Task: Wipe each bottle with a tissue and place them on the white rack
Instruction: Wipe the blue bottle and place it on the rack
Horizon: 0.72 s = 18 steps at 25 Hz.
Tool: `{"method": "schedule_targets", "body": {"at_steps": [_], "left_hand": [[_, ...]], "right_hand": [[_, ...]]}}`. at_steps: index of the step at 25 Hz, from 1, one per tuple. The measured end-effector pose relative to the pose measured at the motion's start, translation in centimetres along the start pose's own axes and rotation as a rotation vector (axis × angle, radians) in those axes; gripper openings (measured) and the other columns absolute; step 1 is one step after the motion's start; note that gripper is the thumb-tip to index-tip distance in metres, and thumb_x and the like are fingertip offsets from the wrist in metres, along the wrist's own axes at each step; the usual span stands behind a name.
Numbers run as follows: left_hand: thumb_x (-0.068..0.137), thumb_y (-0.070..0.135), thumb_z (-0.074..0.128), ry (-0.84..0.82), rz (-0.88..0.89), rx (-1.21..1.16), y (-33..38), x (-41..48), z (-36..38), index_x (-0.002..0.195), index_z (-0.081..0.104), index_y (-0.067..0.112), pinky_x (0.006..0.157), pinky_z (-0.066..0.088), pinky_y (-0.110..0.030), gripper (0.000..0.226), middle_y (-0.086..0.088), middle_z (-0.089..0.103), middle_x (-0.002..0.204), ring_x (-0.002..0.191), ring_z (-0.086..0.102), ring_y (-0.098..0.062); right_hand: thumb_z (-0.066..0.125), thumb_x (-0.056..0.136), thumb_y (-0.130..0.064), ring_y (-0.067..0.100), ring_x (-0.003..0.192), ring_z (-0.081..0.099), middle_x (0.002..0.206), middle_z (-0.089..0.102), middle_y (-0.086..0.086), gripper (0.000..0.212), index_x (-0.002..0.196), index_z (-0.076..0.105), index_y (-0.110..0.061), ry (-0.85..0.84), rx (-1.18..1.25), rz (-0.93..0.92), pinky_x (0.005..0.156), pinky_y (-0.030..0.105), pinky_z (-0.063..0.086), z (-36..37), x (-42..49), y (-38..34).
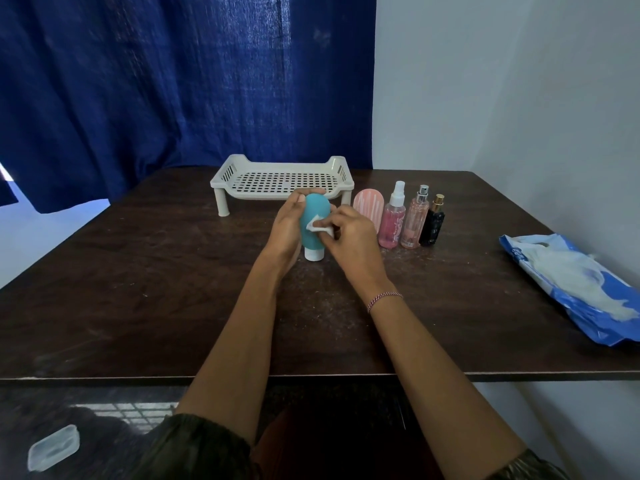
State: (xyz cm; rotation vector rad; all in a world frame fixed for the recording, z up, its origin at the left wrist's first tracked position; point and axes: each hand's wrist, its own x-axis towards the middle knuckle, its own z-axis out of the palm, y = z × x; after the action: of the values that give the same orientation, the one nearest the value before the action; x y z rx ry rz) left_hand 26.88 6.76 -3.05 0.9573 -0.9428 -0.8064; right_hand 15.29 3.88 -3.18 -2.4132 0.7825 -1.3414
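— While the left hand is gripping the teal bottle, what is the right hand doing?
— It is pinching a tissue against the bottle's side, just in front of the white rack.
— And the others?
— Four bottles are standing in a row right of the rack; the tissue pack is lying farther right.

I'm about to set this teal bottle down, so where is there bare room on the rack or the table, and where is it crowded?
The white rack holds nothing. The table is free left of the left hand, and between the black bottle and the tissue pack. Crowded: the four-bottle row right of the rack.
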Motion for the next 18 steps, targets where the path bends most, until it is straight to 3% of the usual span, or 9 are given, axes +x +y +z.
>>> {"method": "schedule_targets", "body": {"at_steps": [4, 7, 14, 18], "left_hand": [[0.104, 0.02, 0.023, -0.019, -0.011, -0.03, -0.1, 0.1, -0.4, 0.105, 0.056, 0.015, 0.088, 0.052, -0.038, 0.033, -0.016, 0.065, 0.1, 0.093, 0.064, -0.022], [0.104, 0.022, 0.024, -0.01, -0.017, -0.014, -0.2, 0.2, -0.6, 0.107, 0.056, 0.015, 0.09, 0.05, -0.04, 0.033, -0.014, 0.066, 0.1, 0.094, 0.063, -0.022], [0.104, 0.025, 0.024, 0.0, -0.036, 0.012, 0.0, 0.4, -0.7, 0.107, 0.058, 0.017, 0.085, 0.053, -0.036, 0.034, -0.014, 0.067, 0.103, 0.095, 0.064, -0.02], [0.103, 0.02, 0.027, -0.034, -0.05, -0.011, 0.2, 0.5, -0.7, 0.104, 0.06, 0.015, 0.089, 0.05, -0.036, 0.033, -0.013, 0.063, 0.111, 0.1, 0.06, -0.021]], "right_hand": [[0.073, 0.077, -0.01, 0.019, 0.085, 0.062, 0.094, 0.067, 0.011, 0.018, 0.093, 0.072, -0.001, -0.101, -0.025, 0.029, 0.08, 0.027, 0.052, 0.0, -0.2, 0.2], [0.072, 0.078, -0.013, 0.017, 0.082, 0.061, 0.094, 0.068, 0.01, 0.019, 0.095, 0.072, -0.003, -0.153, -0.09, 0.037, 0.078, 0.031, 0.052, -0.1, -0.2, 0.4], [0.075, 0.075, -0.011, 0.009, 0.085, 0.06, 0.098, 0.069, 0.004, 0.021, 0.096, 0.073, -0.009, -0.286, 0.03, 0.179, 0.083, 0.027, 0.052, -1.0, 0.1, 1.0], [0.075, 0.075, -0.014, 0.002, 0.079, 0.056, 0.094, 0.068, 0.001, 0.021, 0.096, 0.073, -0.011, -0.097, 0.162, 0.198, 0.071, 0.015, 0.049, -1.3, 0.4, 0.7]]}}
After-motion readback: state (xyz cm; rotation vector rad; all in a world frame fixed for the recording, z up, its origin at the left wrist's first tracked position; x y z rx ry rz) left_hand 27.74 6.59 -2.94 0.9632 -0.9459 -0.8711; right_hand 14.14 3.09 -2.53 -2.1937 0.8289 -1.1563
